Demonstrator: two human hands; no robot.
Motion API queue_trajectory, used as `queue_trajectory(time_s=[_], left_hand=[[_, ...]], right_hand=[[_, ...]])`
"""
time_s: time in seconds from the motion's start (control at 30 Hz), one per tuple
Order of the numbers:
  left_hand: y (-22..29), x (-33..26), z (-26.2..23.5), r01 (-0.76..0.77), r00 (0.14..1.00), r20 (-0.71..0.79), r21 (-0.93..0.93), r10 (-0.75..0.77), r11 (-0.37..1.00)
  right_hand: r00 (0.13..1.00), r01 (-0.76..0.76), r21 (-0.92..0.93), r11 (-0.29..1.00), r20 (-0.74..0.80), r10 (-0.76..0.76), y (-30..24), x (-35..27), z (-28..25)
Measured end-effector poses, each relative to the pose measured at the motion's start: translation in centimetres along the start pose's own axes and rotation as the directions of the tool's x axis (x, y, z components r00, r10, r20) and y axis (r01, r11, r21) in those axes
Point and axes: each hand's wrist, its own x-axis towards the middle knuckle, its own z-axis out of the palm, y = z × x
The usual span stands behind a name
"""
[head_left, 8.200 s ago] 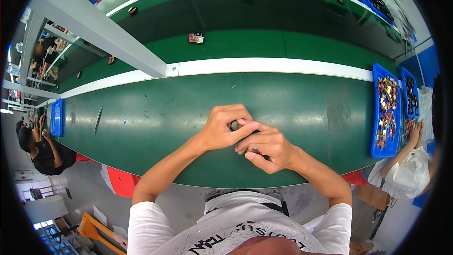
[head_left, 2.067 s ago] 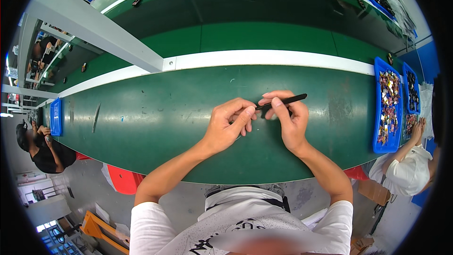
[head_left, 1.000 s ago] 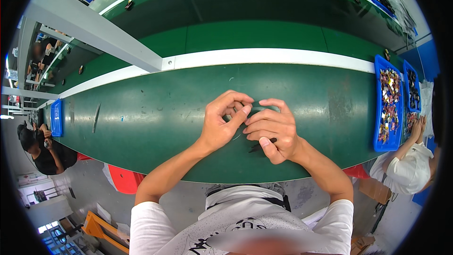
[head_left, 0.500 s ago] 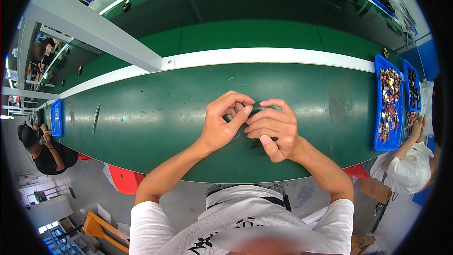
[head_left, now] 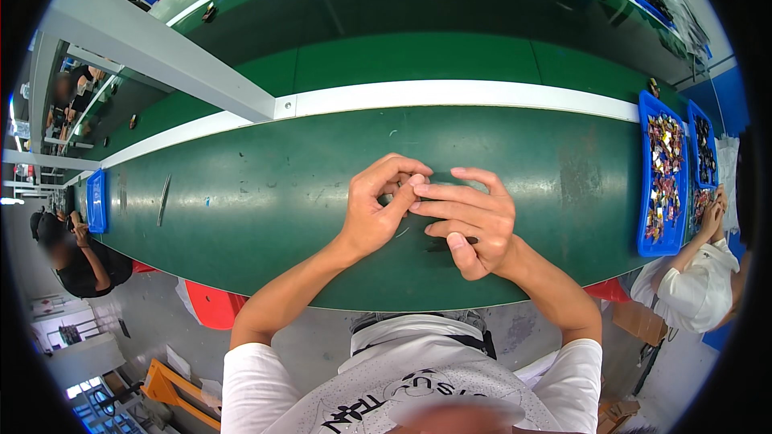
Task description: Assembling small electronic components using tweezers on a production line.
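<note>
Above the green bench my two hands meet, fingertips touching or nearly so. My left hand (head_left: 376, 207) is closed, its thumb and index finger pinched together; whatever lies between them is hidden by the fingers. My right hand (head_left: 476, 221) reaches its middle fingers across to the left fingertips, with the index finger raised apart. A small dark piece (head_left: 472, 239) shows between its thumb and curled lower fingers, too small to name.
A blue tray (head_left: 643, 229) of small colourful parts stands at the right, beside another blue tray (head_left: 693, 112) of black parts and a person in white. A blue bin (head_left: 97, 201) and thin metal strip (head_left: 164, 199) lie left. Behind a white rail (head_left: 450, 93) runs a green conveyor belt (head_left: 418, 56).
My right hand's middle fingers have come up against the left fingertips, and its index finger has straightened. My left hand barely moved. Small items on the belt have shifted left.
</note>
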Motion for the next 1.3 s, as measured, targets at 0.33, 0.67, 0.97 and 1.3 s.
queue_trajectory(time_s=[0.33,0.67,0.97,1.3], left_hand=[[0.3,0.0,-0.6,-0.048,0.999,0.018,0.010,0.047,0.999],[0.4,0.3,-0.5,-0.203,0.972,0.124,0.019,0.199,0.979],[0.3,0.0,-0.3,-0.187,0.976,0.116,-0.004,0.187,0.982],[0.2,0.0,0.0,-0.221,0.973,0.088,0.059,0.215,0.974]], right_hand=[[0.999,-0.008,-0.023,1.000,0.033,0.009,-0.2,-0.1,-0.1],[0.996,0.016,-0.063,0.998,0.094,-0.010,-0.5,-0.4,0.5],[0.992,0.017,-0.037,0.999,0.126,-0.013,-0.5,-0.2,0.5],[0.996,0.014,-0.031,0.999,0.083,-0.011,-0.3,-0.1,0.5]])
